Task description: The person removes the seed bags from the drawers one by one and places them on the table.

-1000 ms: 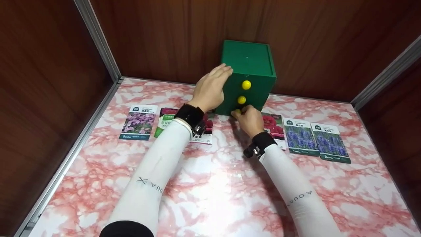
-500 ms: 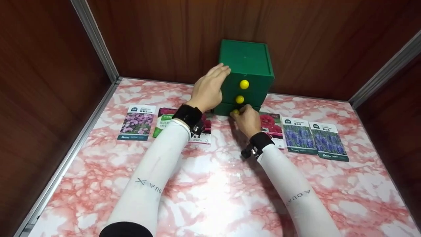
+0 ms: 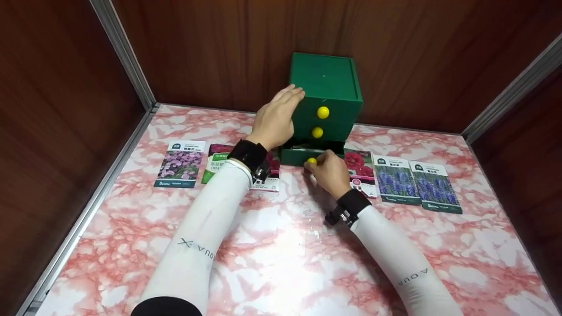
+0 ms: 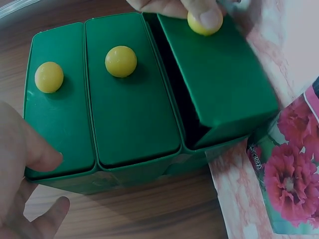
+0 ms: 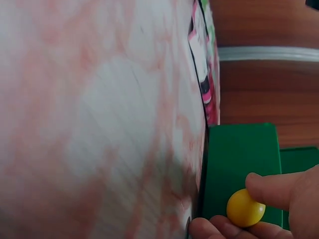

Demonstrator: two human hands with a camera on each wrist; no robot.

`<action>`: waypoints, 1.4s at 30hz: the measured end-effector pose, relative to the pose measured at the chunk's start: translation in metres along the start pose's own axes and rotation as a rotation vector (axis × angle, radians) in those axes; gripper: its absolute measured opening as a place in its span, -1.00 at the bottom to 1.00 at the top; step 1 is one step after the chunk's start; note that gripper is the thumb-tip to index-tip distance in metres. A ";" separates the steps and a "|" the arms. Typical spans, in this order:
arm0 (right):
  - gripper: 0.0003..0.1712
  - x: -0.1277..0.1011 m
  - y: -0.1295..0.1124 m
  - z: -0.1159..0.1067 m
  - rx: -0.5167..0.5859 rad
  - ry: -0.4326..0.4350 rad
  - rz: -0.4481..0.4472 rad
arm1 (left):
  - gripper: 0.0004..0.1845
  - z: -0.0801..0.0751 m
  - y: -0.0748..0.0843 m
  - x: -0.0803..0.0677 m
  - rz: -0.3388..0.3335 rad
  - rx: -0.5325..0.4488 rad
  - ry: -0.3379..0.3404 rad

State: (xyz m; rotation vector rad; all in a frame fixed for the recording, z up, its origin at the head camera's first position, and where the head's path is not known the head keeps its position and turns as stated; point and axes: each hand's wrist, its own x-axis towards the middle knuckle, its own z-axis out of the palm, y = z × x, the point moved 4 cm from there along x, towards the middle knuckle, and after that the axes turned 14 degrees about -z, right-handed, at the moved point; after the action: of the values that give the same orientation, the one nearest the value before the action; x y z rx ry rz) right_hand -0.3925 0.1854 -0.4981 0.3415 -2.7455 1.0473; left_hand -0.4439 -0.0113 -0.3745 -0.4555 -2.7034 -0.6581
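left hand (image 3: 275, 117) flat, fingers straight, pressed on green drawer box (image 3: 327, 83) side | right hand (image 3: 330, 169) pinched bottom drawer (image 3: 303, 155) yellow knob (image 3: 311, 161), drawer partly out

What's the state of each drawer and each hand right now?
Top drawer: closed.
Middle drawer: closed.
Bottom drawer: partly pulled out.
Right hand: pinches the bottom knob.
Left hand: flat against the left side of the chest, fingers straight.
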 end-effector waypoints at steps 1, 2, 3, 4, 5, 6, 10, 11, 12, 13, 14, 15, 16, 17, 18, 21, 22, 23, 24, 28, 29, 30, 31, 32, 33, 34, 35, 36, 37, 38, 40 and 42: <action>-0.58 -0.003 -0.001 0.000 -0.003 -0.001 -0.007 | -0.31 0.000 0.000 0.000 -0.001 -0.001 0.000; -0.58 -0.005 -0.002 -0.001 -0.007 -0.001 -0.018 | -0.30 0.000 0.000 0.000 -0.003 -0.001 0.000; -0.58 -0.008 -0.003 -0.001 -0.011 -0.001 -0.026 | -0.30 -0.001 0.000 0.000 -0.005 0.000 -0.001; -0.58 -0.010 -0.003 -0.001 -0.013 -0.001 -0.032 | -0.29 -0.001 0.000 0.000 -0.008 0.002 -0.002; -0.59 -0.013 -0.004 -0.001 -0.018 -0.005 -0.034 | -0.29 -0.001 -0.001 0.000 -0.010 0.002 -0.004; -0.59 -0.016 -0.004 -0.002 -0.020 -0.010 -0.030 | -0.29 -0.001 -0.001 0.000 -0.013 0.003 -0.007; -0.59 -0.024 -0.006 -0.002 -0.024 -0.033 -0.025 | -0.29 0.000 -0.001 -0.001 -0.020 0.019 -0.018; -0.59 -0.026 -0.006 -0.002 -0.024 -0.040 -0.025 | -0.30 0.000 -0.001 -0.001 -0.021 0.024 -0.018; -0.59 -0.028 -0.007 -0.002 -0.025 -0.043 -0.032 | -0.29 0.000 -0.001 -0.002 -0.023 0.030 -0.019; -0.59 -0.030 -0.008 -0.003 -0.029 -0.044 -0.041 | -0.29 0.001 -0.001 -0.002 -0.024 0.035 -0.021; -0.59 -0.033 -0.008 -0.003 -0.033 -0.044 -0.048 | -0.29 0.001 -0.001 -0.001 -0.025 0.036 -0.023; -0.59 -0.036 -0.009 -0.003 -0.035 -0.044 -0.053 | -0.29 0.001 -0.001 -0.002 -0.026 0.037 -0.024; -0.59 -0.038 -0.010 -0.003 -0.037 -0.045 -0.057 | -0.29 0.001 -0.001 -0.001 -0.025 0.037 -0.024; -0.60 -0.041 -0.010 -0.003 -0.038 -0.045 -0.060 | -0.29 0.002 -0.001 -0.001 -0.024 0.037 -0.025; -0.61 -0.044 -0.011 -0.003 -0.040 -0.044 -0.068 | -0.29 0.002 -0.001 -0.001 -0.023 0.035 -0.025; -0.62 -0.052 -0.013 -0.005 -0.051 -0.040 -0.100 | -0.29 0.002 -0.001 -0.002 -0.020 0.033 -0.021; -0.62 -0.054 -0.014 -0.005 -0.055 -0.039 -0.112 | -0.29 0.002 -0.001 -0.002 -0.020 0.032 -0.019; -0.62 -0.056 -0.015 -0.006 -0.062 -0.038 -0.122 | -0.28 0.002 -0.001 -0.002 -0.019 0.031 -0.017; -0.62 -0.058 -0.016 -0.006 -0.069 -0.037 -0.129 | -0.28 0.002 -0.001 -0.002 -0.019 0.029 -0.015; -0.61 -0.065 -0.017 -0.007 -0.095 -0.038 -0.129 | -0.27 0.003 0.000 -0.001 -0.011 0.024 -0.010; -0.61 -0.067 -0.017 -0.007 -0.101 -0.039 -0.130 | -0.27 0.003 0.000 -0.001 -0.010 0.025 -0.010; -0.61 -0.068 -0.017 -0.007 -0.104 -0.040 -0.132 | -0.27 0.003 0.000 -0.001 -0.009 0.027 -0.009; -0.61 -0.069 -0.017 -0.007 -0.109 -0.042 -0.137 | -0.27 0.003 0.000 -0.001 -0.008 0.029 -0.009; -0.61 -0.071 -0.018 -0.007 -0.113 -0.042 -0.144 | -0.27 0.003 0.000 -0.001 -0.007 0.031 -0.008; -0.61 -0.072 -0.018 -0.007 -0.116 -0.042 -0.151 | -0.27 0.003 0.000 -0.001 -0.006 0.032 -0.009; -0.61 -0.073 -0.018 -0.007 -0.119 -0.040 -0.158 | -0.27 0.003 0.000 0.000 -0.005 0.032 -0.010; -0.61 -0.075 -0.018 -0.007 -0.123 -0.039 -0.164 | -0.27 0.004 0.000 0.000 -0.004 0.030 -0.011; -0.60 -0.076 -0.019 -0.008 -0.127 -0.038 -0.169 | -0.27 0.004 0.000 0.000 -0.002 0.029 -0.013; -0.60 -0.077 -0.019 -0.008 -0.133 -0.035 -0.174 | -0.27 0.004 0.000 0.000 0.000 0.028 -0.014; -0.60 -0.078 -0.019 -0.008 -0.136 -0.030 -0.180 | -0.27 0.004 0.000 0.000 0.000 0.027 -0.015; -0.60 -0.081 -0.021 -0.008 -0.142 -0.023 -0.192 | -0.27 0.004 0.000 0.000 -0.001 0.028 -0.015; -0.60 -0.083 -0.022 -0.009 -0.146 -0.015 -0.205 | -0.26 0.004 0.000 -0.001 -0.004 0.034 -0.014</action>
State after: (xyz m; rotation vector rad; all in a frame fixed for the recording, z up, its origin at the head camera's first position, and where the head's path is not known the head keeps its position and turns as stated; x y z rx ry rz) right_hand -0.3063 0.1876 -0.4989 0.5946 -2.7094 0.7921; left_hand -0.4439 -0.0097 -0.3779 -0.4488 -2.7249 -0.6116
